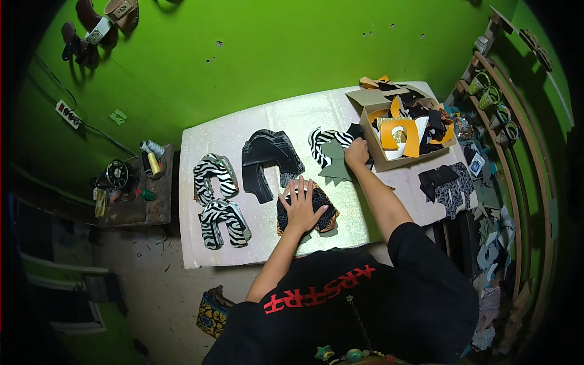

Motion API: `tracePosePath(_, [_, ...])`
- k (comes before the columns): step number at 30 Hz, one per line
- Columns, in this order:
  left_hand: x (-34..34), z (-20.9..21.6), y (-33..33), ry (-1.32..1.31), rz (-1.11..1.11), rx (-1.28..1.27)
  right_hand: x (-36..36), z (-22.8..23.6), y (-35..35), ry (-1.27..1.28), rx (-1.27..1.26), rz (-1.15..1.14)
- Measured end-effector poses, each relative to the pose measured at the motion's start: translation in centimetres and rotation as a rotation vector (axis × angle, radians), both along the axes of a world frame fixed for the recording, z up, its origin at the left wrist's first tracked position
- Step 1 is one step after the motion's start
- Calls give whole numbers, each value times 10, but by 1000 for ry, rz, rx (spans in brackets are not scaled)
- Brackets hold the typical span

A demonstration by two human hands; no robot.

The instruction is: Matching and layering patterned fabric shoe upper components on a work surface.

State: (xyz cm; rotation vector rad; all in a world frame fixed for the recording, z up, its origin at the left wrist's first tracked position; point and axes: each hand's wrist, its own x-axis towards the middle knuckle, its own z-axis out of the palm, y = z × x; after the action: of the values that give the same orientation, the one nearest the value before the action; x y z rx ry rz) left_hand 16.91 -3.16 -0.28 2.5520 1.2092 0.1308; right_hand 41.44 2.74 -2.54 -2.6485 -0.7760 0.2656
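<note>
My left hand [300, 207] lies flat with fingers spread on a stack of black lace-patterned cut pieces [322, 204] edged with leopard print, near the table's front edge. My right hand [358, 153] has its fingers curled down at a loose group of cut pieces; what they grip is hidden. Beside it are a grey-green piece [332, 153], a curved zebra-print piece [316, 146] and a black piece [355, 129]. Left of my hands stands a stack of black arch-shaped pieces [261, 159]. Farther left are two zebra-print stacks, an upper one [214, 177] and a lower one [225, 225].
An open cardboard box [380, 159] full of orange, black and white scraps stands at the table's right. Black and patterned offcuts [447, 185] lie in front of it. A wooden rack [502, 109] with sandals rises at right. A sewing machine [117, 175] and thread cones [155, 163] are at left.
</note>
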Motion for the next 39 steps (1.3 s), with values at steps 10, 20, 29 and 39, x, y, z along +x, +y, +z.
tracePosePath(10, [-1,1,2,-15,2,-16,-7,7,-13,10,438,67])
tracePosePath(20, [-14,0,17,-441,16,-357,-42,8,-59,91,911,360])
tracePosePath(29, [-30,10,30,-912,124,-488,-105,37,-88,808,768,578])
tracePosePath(39, [-51,27,24,-1095,296,-582,-117,67,-100,502,575,615])
